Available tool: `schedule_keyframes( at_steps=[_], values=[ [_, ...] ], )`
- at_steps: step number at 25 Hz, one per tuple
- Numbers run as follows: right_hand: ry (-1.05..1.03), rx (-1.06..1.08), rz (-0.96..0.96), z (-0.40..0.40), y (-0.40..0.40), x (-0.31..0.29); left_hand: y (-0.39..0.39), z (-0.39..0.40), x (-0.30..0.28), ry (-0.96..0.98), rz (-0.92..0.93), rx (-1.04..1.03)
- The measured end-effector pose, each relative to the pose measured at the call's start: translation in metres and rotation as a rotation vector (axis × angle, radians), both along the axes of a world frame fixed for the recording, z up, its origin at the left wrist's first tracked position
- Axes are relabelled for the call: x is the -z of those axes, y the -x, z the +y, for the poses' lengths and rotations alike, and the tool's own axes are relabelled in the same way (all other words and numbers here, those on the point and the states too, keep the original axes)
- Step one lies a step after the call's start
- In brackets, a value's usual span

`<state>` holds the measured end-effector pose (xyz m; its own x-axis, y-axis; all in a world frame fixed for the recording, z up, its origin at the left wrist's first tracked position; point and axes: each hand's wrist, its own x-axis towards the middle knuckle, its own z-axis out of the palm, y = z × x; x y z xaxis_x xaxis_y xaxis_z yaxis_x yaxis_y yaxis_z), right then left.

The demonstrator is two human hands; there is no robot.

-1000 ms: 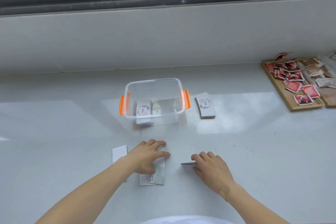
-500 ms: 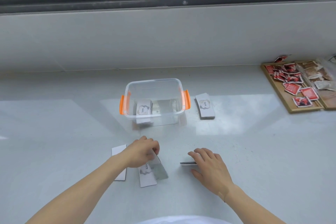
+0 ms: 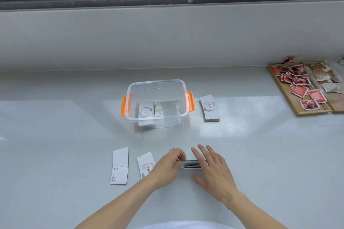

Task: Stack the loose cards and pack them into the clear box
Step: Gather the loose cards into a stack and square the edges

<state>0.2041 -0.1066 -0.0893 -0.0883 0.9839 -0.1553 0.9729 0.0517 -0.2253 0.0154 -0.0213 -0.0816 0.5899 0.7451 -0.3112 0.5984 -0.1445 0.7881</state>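
The clear box with orange handles stands mid-table and holds a pile of cards at its left side. A small card stack lies near the front, between my hands. My left hand pinches a single card at the stack's top left edge. My right hand rests flat over the stack's right side, fingers spread. Two loose cards lie on the table left of my hands: a white one and a "love" card partly under my left hand. Another stack sits right of the box.
A wooden tray with several red and brown packets sits at the far right. A low wall and window frame run along the back of the grey table.
My left hand lifted one card from the loose cards and carried it right, onto the small stack under my right hand. The right hand stayed over the stack.
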Motion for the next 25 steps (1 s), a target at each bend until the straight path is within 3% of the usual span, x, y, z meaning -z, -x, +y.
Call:
schedule_keyframes(
  at_steps=[5,8,13,17,22,25],
  values=[
    [-0.004,0.009,-0.017,0.0,0.001,0.001,-0.015,-0.005,-0.002,0.286,-0.1,-0.111],
    [0.002,0.028,-0.003,0.001,0.003,0.002,-0.02,-0.009,-0.004,0.305,-0.108,-0.101],
    [-0.074,0.056,0.015,0.0,0.005,0.003,-0.032,-0.021,0.006,0.165,0.006,-0.015],
    [-0.115,0.021,-0.036,0.004,0.002,-0.001,-0.043,-0.027,0.015,-0.186,0.271,0.087],
    [-0.177,0.039,0.002,0.013,0.001,-0.006,-0.04,-0.017,0.015,-0.336,0.236,0.017],
    [-0.162,0.066,0.018,0.008,0.008,0.0,-0.038,-0.021,0.021,-0.378,0.327,0.067]
  ],
)
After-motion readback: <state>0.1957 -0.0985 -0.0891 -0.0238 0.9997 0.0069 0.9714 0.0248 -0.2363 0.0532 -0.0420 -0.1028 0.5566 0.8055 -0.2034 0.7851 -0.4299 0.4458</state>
